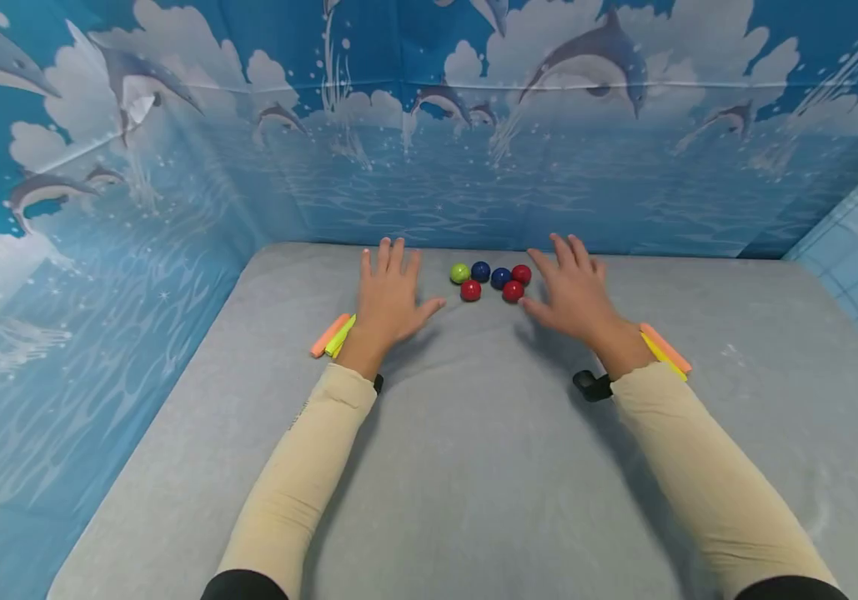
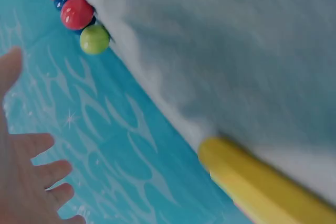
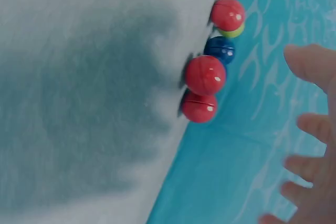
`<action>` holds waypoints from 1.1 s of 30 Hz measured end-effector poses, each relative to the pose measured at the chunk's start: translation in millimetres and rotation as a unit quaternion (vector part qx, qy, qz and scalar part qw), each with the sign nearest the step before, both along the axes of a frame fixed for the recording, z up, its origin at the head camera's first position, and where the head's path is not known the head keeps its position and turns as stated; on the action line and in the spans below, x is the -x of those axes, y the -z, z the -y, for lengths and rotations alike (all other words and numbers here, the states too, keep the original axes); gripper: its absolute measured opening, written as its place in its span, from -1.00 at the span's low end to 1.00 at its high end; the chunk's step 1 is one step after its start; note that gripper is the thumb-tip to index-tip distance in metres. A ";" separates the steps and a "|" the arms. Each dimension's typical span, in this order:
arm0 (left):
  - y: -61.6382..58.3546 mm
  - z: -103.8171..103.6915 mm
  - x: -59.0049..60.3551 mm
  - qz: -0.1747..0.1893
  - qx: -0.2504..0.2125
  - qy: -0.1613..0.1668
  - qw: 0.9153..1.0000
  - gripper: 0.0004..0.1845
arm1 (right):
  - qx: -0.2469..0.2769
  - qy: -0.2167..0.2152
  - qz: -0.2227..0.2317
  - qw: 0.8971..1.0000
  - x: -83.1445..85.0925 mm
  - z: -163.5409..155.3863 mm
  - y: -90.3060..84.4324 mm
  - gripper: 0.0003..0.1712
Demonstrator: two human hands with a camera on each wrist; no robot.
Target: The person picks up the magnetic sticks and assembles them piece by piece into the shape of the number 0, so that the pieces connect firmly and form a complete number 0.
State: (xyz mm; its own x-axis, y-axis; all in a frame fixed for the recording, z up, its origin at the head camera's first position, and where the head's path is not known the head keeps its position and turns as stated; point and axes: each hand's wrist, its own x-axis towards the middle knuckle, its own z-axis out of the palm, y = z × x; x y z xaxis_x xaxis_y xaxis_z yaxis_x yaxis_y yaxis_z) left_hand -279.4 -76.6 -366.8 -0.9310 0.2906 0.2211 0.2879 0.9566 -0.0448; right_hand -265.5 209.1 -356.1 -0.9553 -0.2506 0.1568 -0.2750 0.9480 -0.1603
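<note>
My left hand [image 1: 389,300] is held over the grey table with its fingers spread, holding nothing. My right hand [image 1: 574,298] is likewise spread and holds nothing. Both cast shadows on the cloth. Between them, near the table's far edge, lies a cluster of small glossy balls: a green ball [image 1: 459,273], two blue balls [image 1: 480,271] and three red balls [image 1: 470,290]. The right thumb appears close to the nearest red ball [image 1: 513,291] in the head view; in the right wrist view the right hand [image 3: 315,166] stands apart from the balls.
Beside the left wrist lie an orange stick [image 1: 329,335] and a yellow-green stick [image 1: 341,337]. By the right wrist are another orange stick [image 1: 666,347] and a yellow stick [image 1: 663,354], partly hidden. A blue dolphin-print curtain [image 1: 413,192] borders the table's back and left.
</note>
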 end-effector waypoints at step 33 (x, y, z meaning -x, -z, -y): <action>19.6 91.8 -33.0 0.048 -0.022 0.025 0.998 -0.73 | 0.078 -0.126 0.156 0.977 -52.7 -40.0 -1.6 -0.60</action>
State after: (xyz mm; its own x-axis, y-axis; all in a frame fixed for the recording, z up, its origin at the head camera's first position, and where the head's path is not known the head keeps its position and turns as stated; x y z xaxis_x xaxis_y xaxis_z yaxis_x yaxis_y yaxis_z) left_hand -246.4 -168.4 -386.3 -0.9332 0.3291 0.1441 0.3362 0.9414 0.0269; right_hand -212.8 249.1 -354.4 -0.8737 -0.4803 -0.0772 -0.4113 0.8140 -0.4101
